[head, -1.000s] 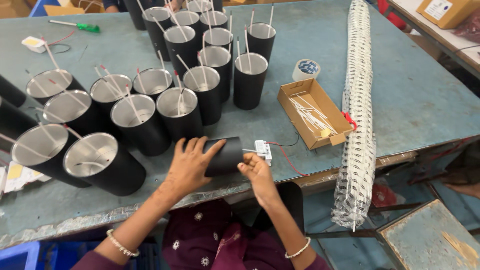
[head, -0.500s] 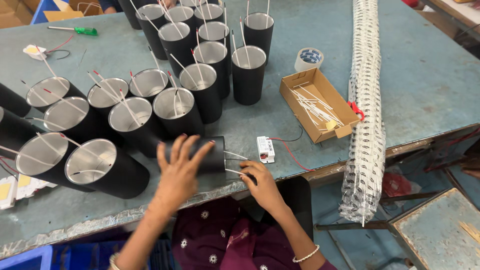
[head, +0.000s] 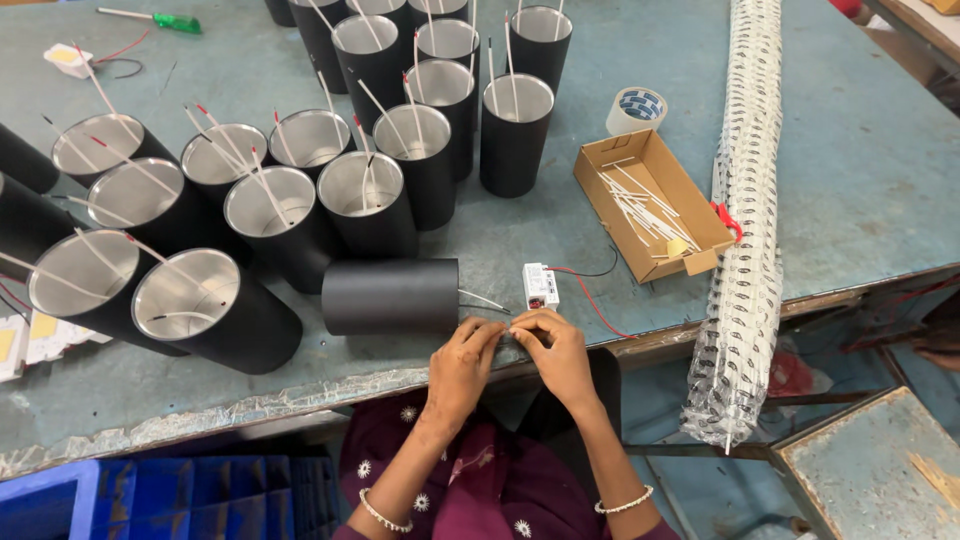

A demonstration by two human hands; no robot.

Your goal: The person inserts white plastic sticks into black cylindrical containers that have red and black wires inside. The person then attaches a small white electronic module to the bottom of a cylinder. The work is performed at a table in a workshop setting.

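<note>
Pinching something thin, both hands are meeting at the near edge of the table [head: 850, 150], just in front of the black tube lying on its side [head: 390, 297]. The left hand [head: 462, 365] is curling its fingers narrow, and the right hand [head: 553, 350] is doing the same, so the fingertips are touching each other. They seem to be holding the thin white wires [head: 484, 299] that are coming out of that lying tube, but the hands are hiding the wire ends, so I cannot tell for sure.

The small white box with plugs [head: 540, 286] is sitting just right of the lying tube, just beyond the right hand. A red wire [head: 595, 305] is running from it toward the table edge.

The wires look light, thin and bendy, so they are probably best held close to the tips with a gentle pinch. The tube looks hard, smooth and round, so it may roll; holding it around its middle seems safest.

Behind the lying tube, many standing black tubes [head: 365, 205] are waiting. Farther right of it are an open cardboard box [head: 650, 205], a roll of tape [head: 636, 108] and a long bundle in clear wrap [head: 745, 220].
</note>
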